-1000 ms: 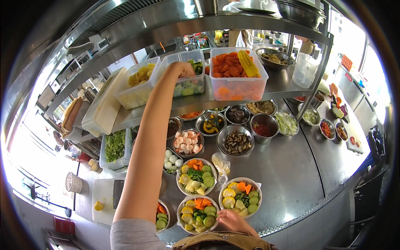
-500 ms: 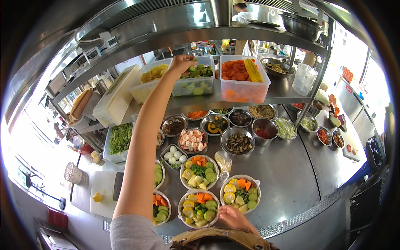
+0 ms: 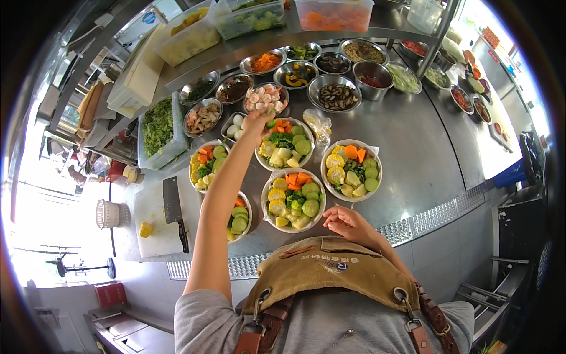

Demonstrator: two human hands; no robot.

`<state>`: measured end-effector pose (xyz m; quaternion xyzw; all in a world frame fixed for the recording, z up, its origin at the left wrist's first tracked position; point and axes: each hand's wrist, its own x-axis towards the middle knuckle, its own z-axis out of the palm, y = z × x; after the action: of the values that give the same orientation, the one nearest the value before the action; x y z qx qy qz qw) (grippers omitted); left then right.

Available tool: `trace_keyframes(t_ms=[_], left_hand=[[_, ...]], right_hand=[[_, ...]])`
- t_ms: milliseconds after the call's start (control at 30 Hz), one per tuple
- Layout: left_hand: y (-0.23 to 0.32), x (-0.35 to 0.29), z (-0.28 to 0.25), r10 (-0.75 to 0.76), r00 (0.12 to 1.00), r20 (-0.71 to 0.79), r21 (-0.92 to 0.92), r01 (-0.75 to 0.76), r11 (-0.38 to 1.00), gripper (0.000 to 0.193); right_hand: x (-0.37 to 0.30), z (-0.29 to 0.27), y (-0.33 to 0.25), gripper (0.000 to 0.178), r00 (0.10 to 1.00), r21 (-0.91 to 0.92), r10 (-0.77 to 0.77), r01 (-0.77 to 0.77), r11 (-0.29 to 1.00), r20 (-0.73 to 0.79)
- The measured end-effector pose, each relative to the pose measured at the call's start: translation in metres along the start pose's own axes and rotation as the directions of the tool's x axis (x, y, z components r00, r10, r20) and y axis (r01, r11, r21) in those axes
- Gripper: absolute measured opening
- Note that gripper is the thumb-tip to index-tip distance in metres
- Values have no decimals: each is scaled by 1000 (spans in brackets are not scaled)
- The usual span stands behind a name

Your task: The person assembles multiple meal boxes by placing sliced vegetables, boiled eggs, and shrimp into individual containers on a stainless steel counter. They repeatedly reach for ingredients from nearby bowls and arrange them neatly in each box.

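Observation:
My left hand (image 3: pixel 257 125) reaches to the upper left rim of a vegetable bowl (image 3: pixel 285 144). Its fingers pinch a small green piece that looks like broccoli (image 3: pixel 271 124). Corn, carrot, cucumber slices, potato-like chunks and greens fill this bowl. A similar bowl (image 3: pixel 293 200) sits nearer, with another bowl (image 3: pixel 352 170) to its right. Two more, a bowl (image 3: pixel 206 165) and a bowl (image 3: pixel 239 217), are partly hidden by my left forearm. My right hand (image 3: pixel 346 224) hovers by the nearer bowl's lower right rim, fingers loosely bent and apart, holding nothing.
A cleaver (image 3: pixel 174 206) lies on a white cutting board (image 3: pixel 154 227) with a yellow corn piece (image 3: pixel 145 229). Behind stand metal bowls of shrimp (image 3: pixel 265 97), mushrooms (image 3: pixel 335 95) and other ingredients. Plastic tubs (image 3: pixel 333 17) line the shelf above. A leafy-greens tub (image 3: pixel 160 133) is at left.
My left hand has come down from the broccoli tub on the shelf to the bowl, with the green piece. The view has tilted downward. My right hand stays near the same bowl.

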<state>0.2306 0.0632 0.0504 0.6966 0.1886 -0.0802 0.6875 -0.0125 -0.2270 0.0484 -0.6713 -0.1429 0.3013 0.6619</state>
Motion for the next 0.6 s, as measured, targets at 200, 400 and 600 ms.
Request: trace_keyframes(t_ms=[200,400,600], left_hand=[[-57,1,17,446,895,-1,227,-434,872,36],[-76,-15,21,671,728,139,458,-648,609,24],[-79,-31,-8,697,593,404,682,-703,202,19]], right_hand=[[-8,0,-8,24,996,-36,35,-38,999,-80],[1,-1,-5,23,995,-30,32,-35,999,-94],[10,-8,-5,24,991,-69,130,-130,989,2]])
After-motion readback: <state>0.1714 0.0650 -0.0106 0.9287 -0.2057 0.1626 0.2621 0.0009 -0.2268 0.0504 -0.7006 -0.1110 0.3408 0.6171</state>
